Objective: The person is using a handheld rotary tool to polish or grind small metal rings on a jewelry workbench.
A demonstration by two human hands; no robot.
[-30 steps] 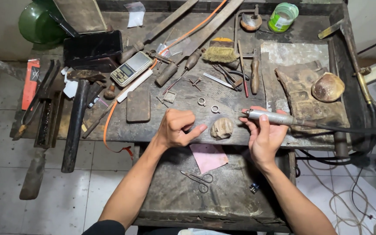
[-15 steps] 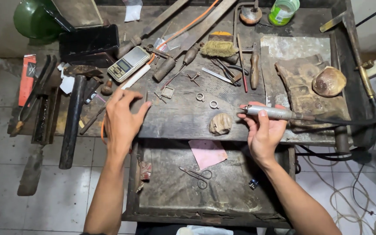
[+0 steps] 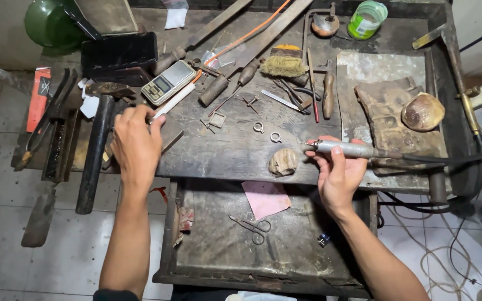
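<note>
Right hand (image 3: 338, 173) is closed around a rotary handpiece (image 3: 344, 149), held level over the desk (image 3: 224, 150) with its tip pointing left; a black cable runs off its back end to the right. Left hand (image 3: 136, 146) is out at the left part of the desk, fingers curled down onto the clutter beside a white stick (image 3: 173, 102); whether it has pinched anything I cannot tell, the back of the hand hides it.

Step, as I read it: a pick-up on the left while the tool waits. The next move would call for bringing a small piece in toward the tool tip and steadying it there.

Relative to the handpiece: a tan lump (image 3: 283, 161) sits just left and below the tip, two small rings (image 3: 267, 132) lie left and slightly above, a pocket scale (image 3: 168, 82) is far up-left, a brush (image 3: 284, 65) above. The pink sheet (image 3: 266, 198) and scissors (image 3: 252, 226) lie in the lower tray, below it.

Handpiece looks slim, silver-grey, metal, slightly worn.
</note>
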